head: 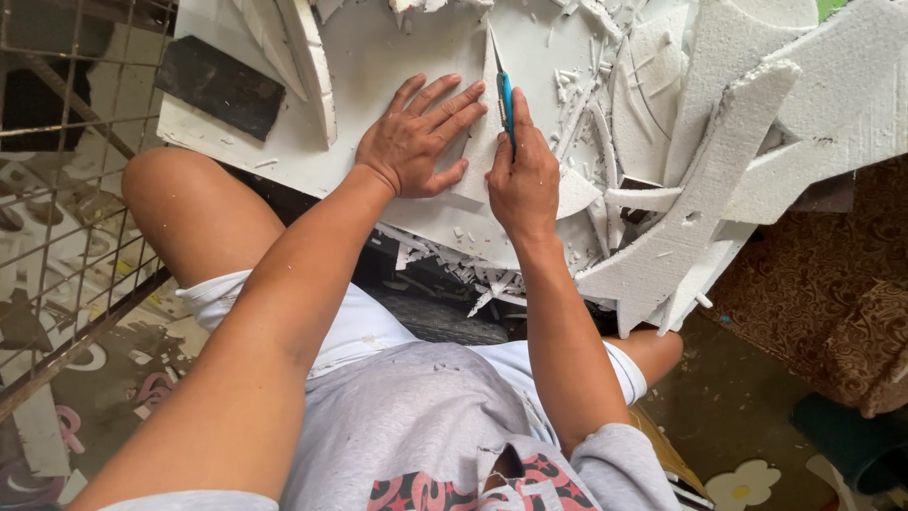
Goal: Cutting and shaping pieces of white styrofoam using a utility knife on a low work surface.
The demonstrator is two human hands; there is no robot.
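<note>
A large white foam board lies across my knees. My left hand presses flat on it, fingers spread, holding down a white foam piece that lies on the board. My right hand grips a blue utility knife, index finger along its back. The blade points away from me and runs along the right edge of the foam piece, right beside my left fingertips.
Thick white foam offcuts are heaped to the right, with thin strips and crumbs around the knife. A dark flat slab lies on the board's left end. A wire rack stands at left, a brown patterned cushion at right.
</note>
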